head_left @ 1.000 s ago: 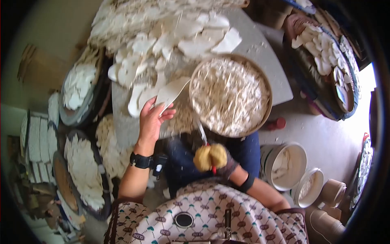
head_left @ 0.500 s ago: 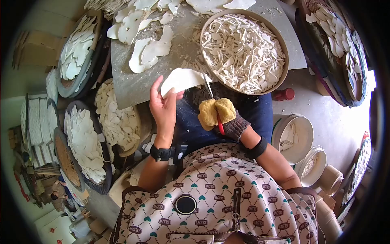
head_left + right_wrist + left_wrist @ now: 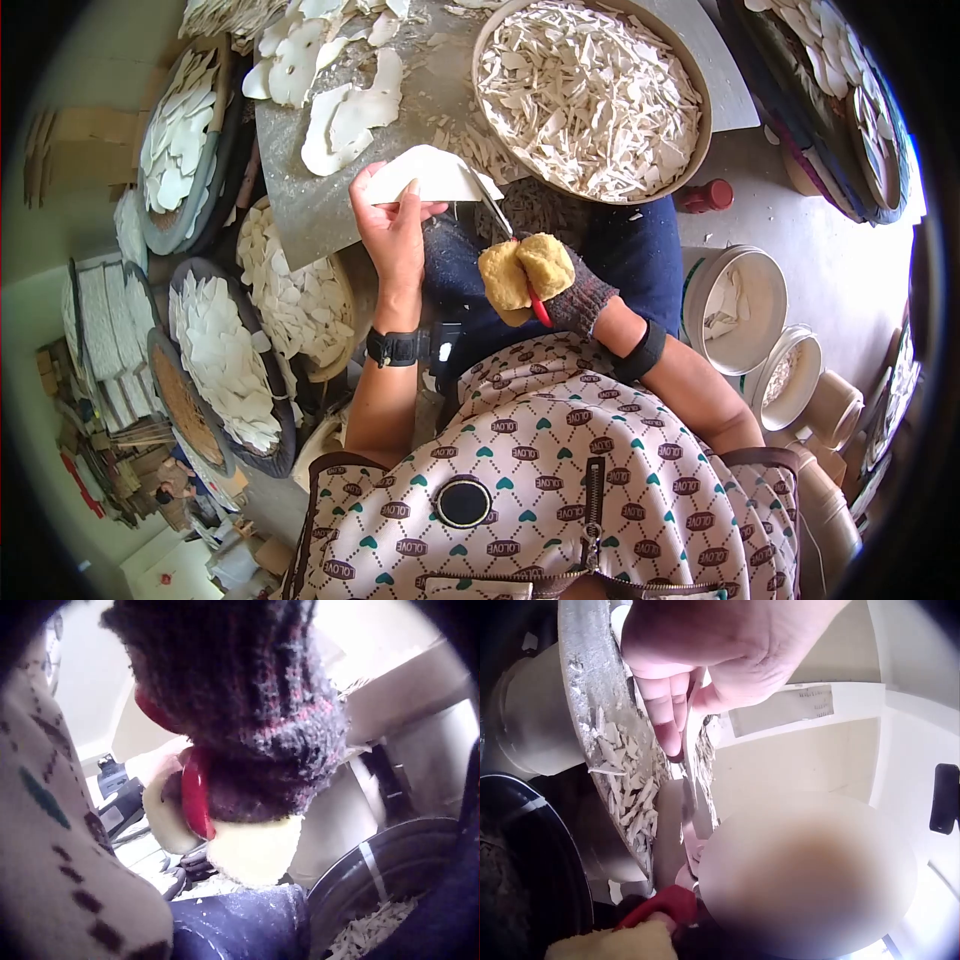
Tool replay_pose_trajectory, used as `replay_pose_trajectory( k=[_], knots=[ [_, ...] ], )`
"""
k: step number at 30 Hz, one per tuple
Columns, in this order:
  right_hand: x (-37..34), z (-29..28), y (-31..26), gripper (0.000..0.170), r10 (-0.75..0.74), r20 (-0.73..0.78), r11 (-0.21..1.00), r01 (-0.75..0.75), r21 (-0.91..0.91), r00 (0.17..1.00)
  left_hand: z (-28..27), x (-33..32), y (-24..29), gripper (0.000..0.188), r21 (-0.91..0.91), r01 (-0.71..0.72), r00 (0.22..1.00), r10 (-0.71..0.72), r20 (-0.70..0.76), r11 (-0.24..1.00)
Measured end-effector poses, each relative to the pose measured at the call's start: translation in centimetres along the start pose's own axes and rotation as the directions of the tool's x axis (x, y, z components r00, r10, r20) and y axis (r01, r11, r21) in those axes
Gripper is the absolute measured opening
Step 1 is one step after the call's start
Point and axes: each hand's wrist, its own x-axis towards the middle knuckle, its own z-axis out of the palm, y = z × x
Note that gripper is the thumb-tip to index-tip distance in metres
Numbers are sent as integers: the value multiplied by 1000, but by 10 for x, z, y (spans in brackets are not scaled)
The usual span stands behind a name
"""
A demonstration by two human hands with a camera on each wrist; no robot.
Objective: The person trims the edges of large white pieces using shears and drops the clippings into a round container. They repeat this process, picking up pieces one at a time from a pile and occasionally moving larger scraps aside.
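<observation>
A flat white slice [image 3: 430, 172] is pinched between the thumb and fingers of my left hand [image 3: 395, 245], over the table's near edge. In the left wrist view the slice [image 3: 693, 742] shows edge-on below the fingers. My right hand [image 3: 580, 298] wears a dark knitted glove with yellow padding [image 3: 525, 272] on the fingers. It grips scissors [image 3: 488, 198] with red handles [image 3: 196, 793], and their blades are at the slice's right end. The padding hides most of the handles.
A round tray [image 3: 705, 140] heaped with white strips stands on the grey table [image 3: 300, 225], beside more slices [image 3: 350, 110]. Baskets of slices [image 3: 225, 355] stand at left. White buckets [image 3: 740, 305] and a red object [image 3: 705, 197] are on the floor at right.
My left hand has brought the slice from over the table towards my lap and turned it. The scissors, earlier apart from the slice, are now at its right end. The head view has shifted.
</observation>
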Motion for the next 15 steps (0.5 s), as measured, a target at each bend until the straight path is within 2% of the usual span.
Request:
replay_pose_trajectory(
  k=[1, 3, 5, 7, 9, 10, 12, 15],
  knots=[
    [-1, 4, 7, 16, 45, -33, 990, -40, 137, 998, 0, 2, 2, 39, 0, -1, 1000, 1, 28, 1000],
    [0, 2, 4, 16, 55, -26, 995, -53, 84, 998, 3, 2, 5, 38, -7, 12, 998, -12, 62, 1000],
    [3, -7, -10, 16, 9, 56, 958, 8, -288, 998, 7, 0, 7, 38, -18, 43, 996, -41, 77, 999],
    [2, -3, 0, 25, -14, -39, 992, 10, -124, 999, 6, 2, 5, 38, 6, 69, 993, -70, 100, 998],
    [-2, -1, 4, 30, -8, -82, 996, 1, -87, 997, 4, 3, 3, 38, 24, 99, 988, -101, 116, 995],
    [-2, -2, 1, 29, 0, -76, 991, -11, -135, 997, 3, 4, 3, 38, 30, 110, 986, -113, 122, 993],
    [-3, -3, 2, 27, 31, -71, 993, -39, -114, 997, 4, 5, 3, 39, 29, 115, 986, -118, 120, 993],
    [-2, -1, 8, 24, 49, -87, 998, -46, 40, 995, 5, 7, 6, 39, 24, 109, 986, -111, 122, 994]
  ],
)
